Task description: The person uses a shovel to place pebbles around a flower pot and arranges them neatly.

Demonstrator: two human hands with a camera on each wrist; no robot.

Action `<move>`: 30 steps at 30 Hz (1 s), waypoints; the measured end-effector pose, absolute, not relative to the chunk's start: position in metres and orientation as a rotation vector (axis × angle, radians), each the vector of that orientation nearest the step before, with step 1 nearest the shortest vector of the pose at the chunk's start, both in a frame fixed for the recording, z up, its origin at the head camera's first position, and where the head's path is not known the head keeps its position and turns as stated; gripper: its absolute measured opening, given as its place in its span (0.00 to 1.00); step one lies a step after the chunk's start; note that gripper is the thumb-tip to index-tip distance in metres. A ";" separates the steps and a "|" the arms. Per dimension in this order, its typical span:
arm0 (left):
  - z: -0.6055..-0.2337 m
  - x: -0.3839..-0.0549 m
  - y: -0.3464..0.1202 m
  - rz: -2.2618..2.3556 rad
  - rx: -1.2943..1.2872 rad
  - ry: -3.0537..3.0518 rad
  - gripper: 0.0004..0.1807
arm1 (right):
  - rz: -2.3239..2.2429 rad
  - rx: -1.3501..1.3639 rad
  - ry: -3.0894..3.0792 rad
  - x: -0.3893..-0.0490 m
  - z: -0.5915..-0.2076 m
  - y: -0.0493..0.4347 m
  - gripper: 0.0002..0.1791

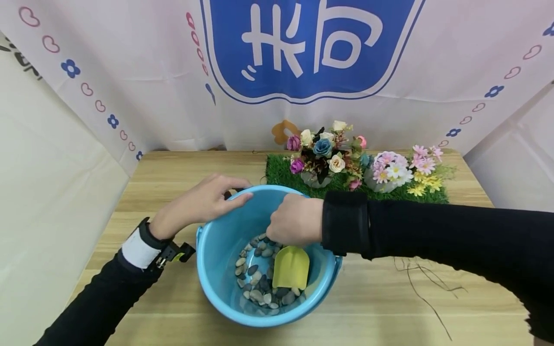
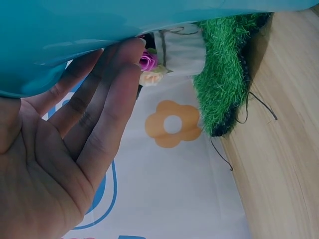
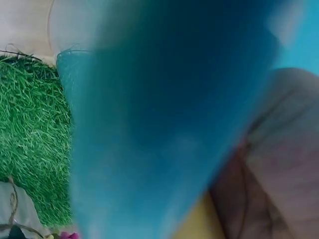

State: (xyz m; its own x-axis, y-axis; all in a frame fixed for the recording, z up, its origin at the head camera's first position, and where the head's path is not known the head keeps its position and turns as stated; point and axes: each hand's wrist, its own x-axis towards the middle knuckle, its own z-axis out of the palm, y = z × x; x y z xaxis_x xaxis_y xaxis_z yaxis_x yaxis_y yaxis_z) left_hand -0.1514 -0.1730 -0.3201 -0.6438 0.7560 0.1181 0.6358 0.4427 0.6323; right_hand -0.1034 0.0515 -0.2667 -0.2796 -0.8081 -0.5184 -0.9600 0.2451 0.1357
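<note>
A light blue bucket (image 1: 207,269) stands on the wooden table with pebbles (image 1: 259,281) on its bottom. My left hand (image 1: 207,202) grips its far left rim, thumb over the edge; in the left wrist view that hand's long fingers (image 2: 107,124) lie along the outer wall. Inside the bucket, my right hand (image 1: 296,218) is closed in a fist round the handle of a yellow toy shovel (image 1: 291,267). The handle itself is hidden by the fist. The shovel's blade points toward me, low over the pebbles. In the right wrist view the bucket's wall (image 3: 164,124) covers much of the picture, blurred.
Behind the bucket lies a strip of artificial grass (image 1: 277,170) with potted artificial flowers (image 1: 324,154) and pink and white daisies (image 1: 391,170) on it. Loose dark threads (image 1: 426,278) lie on the table (image 1: 389,307) at right. A printed cloth (image 1: 164,96) hangs at the back.
</note>
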 end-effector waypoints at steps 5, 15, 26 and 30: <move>-0.320 -0.150 -0.173 0.978 1.215 2.508 0.09 | 0.559 -1.596 2.168 -0.105 -0.268 0.051 0.05; -0.322 -0.151 -0.173 0.988 1.222 2.486 0.09 | 0.590 -1.729 2.369 -0.103 -0.266 0.054 0.11; -0.320 -0.151 -0.172 0.986 1.206 2.476 0.09 | 0.557 -1.826 2.515 -0.106 -0.266 0.052 0.11; -0.319 -0.151 -0.172 0.990 1.198 2.459 0.10 | 0.620 -1.816 2.514 -0.106 -0.267 0.049 0.14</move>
